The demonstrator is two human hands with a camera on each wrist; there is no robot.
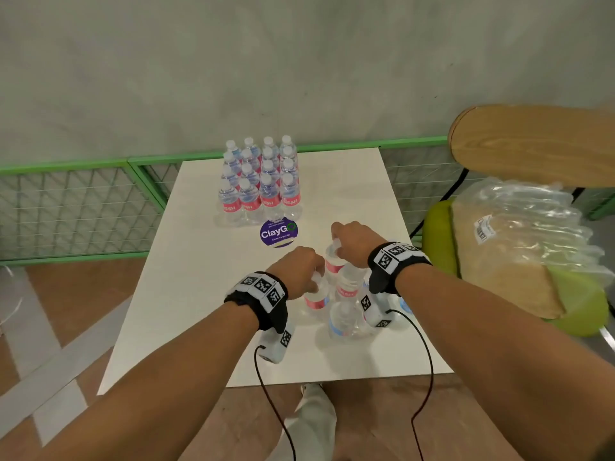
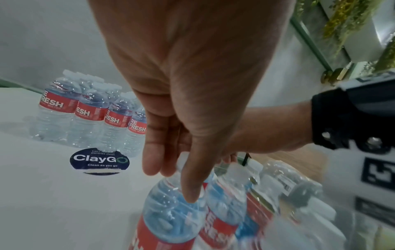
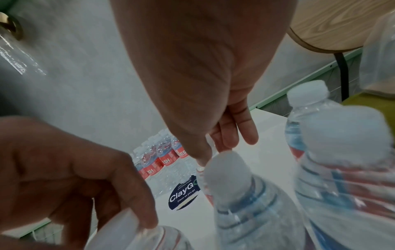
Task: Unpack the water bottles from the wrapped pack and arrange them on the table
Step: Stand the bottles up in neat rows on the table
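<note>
On the white table (image 1: pixel 206 294), sixteen bottles (image 1: pixel 259 181) stand in a block at the far end; a loose cluster (image 1: pixel 346 304) stands near. The left hand (image 1: pixel 299 271) and right hand (image 1: pixel 352 244) each pinch one bottle's top. Lifting could topple touching neighbours; thin necks may slip.

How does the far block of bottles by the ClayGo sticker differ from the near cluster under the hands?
The far block of clear plastic red-labelled water bottles stands in tidy rows of four, untouched; the near cluster of like bottles is few and loosely grouped. The left hand and right hand each grip a near bottle's top. Both groups stand upright on the white table.
</note>
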